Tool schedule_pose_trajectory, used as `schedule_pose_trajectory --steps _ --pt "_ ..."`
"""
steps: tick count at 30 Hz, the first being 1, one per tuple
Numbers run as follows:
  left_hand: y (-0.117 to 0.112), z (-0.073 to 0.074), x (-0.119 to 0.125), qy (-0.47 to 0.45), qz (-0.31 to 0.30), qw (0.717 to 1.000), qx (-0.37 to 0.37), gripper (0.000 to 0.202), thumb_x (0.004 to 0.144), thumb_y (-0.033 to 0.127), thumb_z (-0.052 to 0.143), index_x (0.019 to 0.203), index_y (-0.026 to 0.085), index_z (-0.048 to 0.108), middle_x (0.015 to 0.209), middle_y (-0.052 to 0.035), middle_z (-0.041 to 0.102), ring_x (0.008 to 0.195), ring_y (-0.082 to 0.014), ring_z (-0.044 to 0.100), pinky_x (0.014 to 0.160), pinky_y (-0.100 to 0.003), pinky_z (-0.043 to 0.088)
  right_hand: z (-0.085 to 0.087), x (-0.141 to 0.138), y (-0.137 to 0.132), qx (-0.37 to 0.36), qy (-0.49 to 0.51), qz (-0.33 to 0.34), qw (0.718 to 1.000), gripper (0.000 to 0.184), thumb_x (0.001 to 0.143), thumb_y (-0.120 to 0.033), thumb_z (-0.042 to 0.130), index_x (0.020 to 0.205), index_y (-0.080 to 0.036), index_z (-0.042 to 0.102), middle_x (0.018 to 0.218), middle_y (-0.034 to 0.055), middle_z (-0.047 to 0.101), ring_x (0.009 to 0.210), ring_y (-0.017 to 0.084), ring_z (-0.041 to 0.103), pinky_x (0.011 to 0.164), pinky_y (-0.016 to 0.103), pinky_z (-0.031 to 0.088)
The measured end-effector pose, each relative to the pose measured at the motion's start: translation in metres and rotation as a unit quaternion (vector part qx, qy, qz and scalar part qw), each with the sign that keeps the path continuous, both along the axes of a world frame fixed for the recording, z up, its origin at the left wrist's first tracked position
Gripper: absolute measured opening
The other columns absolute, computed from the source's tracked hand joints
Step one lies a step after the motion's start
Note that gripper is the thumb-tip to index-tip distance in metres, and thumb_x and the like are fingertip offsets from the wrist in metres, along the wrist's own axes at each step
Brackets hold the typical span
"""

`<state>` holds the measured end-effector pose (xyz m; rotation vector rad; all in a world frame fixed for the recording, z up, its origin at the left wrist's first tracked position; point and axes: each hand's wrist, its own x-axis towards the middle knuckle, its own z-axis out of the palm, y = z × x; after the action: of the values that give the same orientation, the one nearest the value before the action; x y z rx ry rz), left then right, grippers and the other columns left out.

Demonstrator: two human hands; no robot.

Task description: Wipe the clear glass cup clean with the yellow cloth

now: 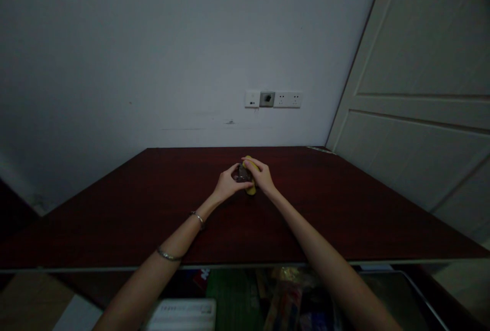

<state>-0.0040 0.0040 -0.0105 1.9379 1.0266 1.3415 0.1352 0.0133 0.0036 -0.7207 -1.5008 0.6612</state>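
Observation:
Both my hands meet over the middle of a dark red-brown table (153, 203). My left hand (227, 185) curls its fingers around a small dark object (242, 173) that is too dim to name. My right hand (262, 175) closes over a yellow object (251, 188) that touches the dark one; part of the yellow shows above and below my fingers. Two thin bracelets sit on my left forearm.
A white wall stands behind the table with a row of wall sockets (273, 99). A pale panelled door (417, 96) rises at the right. Below the table's near edge lie a white box (184, 314) and colourful packets (283, 295).

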Motion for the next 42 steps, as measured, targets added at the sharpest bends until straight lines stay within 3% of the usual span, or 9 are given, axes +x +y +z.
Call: schedule_pose_trajectory --steps 3,10,18,25,32,35,40,42 --pt "-0.003 0.001 0.001 0.007 -0.010 1.000 0.002 0.069 0.052 0.032 0.078 0.113 0.012 0.053 0.099 -0.0096 0.064 0.080 -0.0181 0.060 0.073 -0.030 0.049 0.000 0.002 0.002 -0.018 -0.005 0.012 1.000 0.028 0.078 -0.038 0.053 0.093 -0.020 0.069 0.099 0.0057 0.067 0.096 0.020 0.060 0.089 0.034 0.043" --pt "0.004 0.001 -0.001 -0.020 0.026 0.999 0.001 0.055 0.056 0.020 0.072 0.108 0.010 0.057 0.095 -0.0085 0.065 0.083 -0.0184 0.060 0.075 -0.029 0.047 0.005 0.002 -0.018 0.123 -0.136 0.008 0.983 0.022 0.076 -0.029 0.059 0.095 -0.028 0.068 0.124 0.0031 0.054 0.113 0.020 0.050 0.098 0.037 0.036" --pt "-0.003 0.005 0.000 0.019 0.028 0.999 0.016 0.065 0.052 0.028 0.076 0.113 0.015 0.057 0.096 -0.0064 0.066 0.083 -0.0188 0.060 0.074 -0.029 0.047 0.003 0.001 -0.007 0.060 -0.056 -0.026 0.996 0.024 0.079 -0.035 0.054 0.096 -0.026 0.068 0.105 0.0041 0.064 0.101 0.019 0.057 0.091 0.033 0.042" --pt "0.005 0.002 -0.004 0.014 0.053 0.999 -0.004 0.056 0.056 0.020 0.070 0.109 0.012 0.059 0.092 -0.0069 0.067 0.079 -0.0183 0.060 0.072 -0.027 0.047 0.007 0.005 -0.015 0.138 -0.189 0.012 0.972 0.019 0.074 -0.029 0.063 0.092 -0.031 0.069 0.120 0.0013 0.057 0.116 0.020 0.045 0.100 0.038 0.034" --pt "0.000 0.007 -0.003 0.023 0.049 0.999 0.002 0.042 0.058 0.023 0.067 0.099 0.013 0.062 0.074 -0.0006 0.064 0.066 -0.0130 0.057 0.059 -0.021 0.044 0.004 0.002 -0.012 0.109 -0.153 -0.048 0.981 0.024 0.078 -0.033 0.058 0.101 -0.030 0.066 0.120 0.0041 0.056 0.110 0.020 0.051 0.095 0.037 0.038" --pt "0.001 0.007 -0.003 0.017 0.050 0.999 -0.002 0.045 0.058 0.023 0.068 0.101 0.013 0.061 0.081 -0.0027 0.066 0.069 -0.0145 0.058 0.062 -0.022 0.045 0.006 0.002 -0.014 0.124 -0.161 -0.063 0.977 0.024 0.078 -0.033 0.058 0.101 -0.030 0.066 0.121 0.0043 0.055 0.110 0.021 0.051 0.095 0.038 0.038" --pt "0.008 0.003 -0.006 0.013 0.067 0.998 -0.002 0.054 0.055 0.019 0.069 0.108 0.012 0.058 0.093 -0.0067 0.067 0.081 -0.0195 0.061 0.070 -0.027 0.048 0.011 0.008 -0.018 0.161 -0.237 0.016 0.958 0.019 0.077 -0.030 0.060 0.094 -0.033 0.068 0.120 0.0011 0.056 0.113 0.021 0.048 0.096 0.040 0.037" --pt "0.008 0.002 -0.005 0.014 0.066 0.998 0.002 0.054 0.056 0.020 0.069 0.109 0.013 0.058 0.093 -0.0066 0.067 0.081 -0.0196 0.061 0.070 -0.027 0.048 0.011 0.008 -0.018 0.150 -0.226 0.020 0.962 0.020 0.077 -0.030 0.060 0.095 -0.034 0.068 0.120 0.0009 0.057 0.112 0.021 0.049 0.096 0.041 0.037"
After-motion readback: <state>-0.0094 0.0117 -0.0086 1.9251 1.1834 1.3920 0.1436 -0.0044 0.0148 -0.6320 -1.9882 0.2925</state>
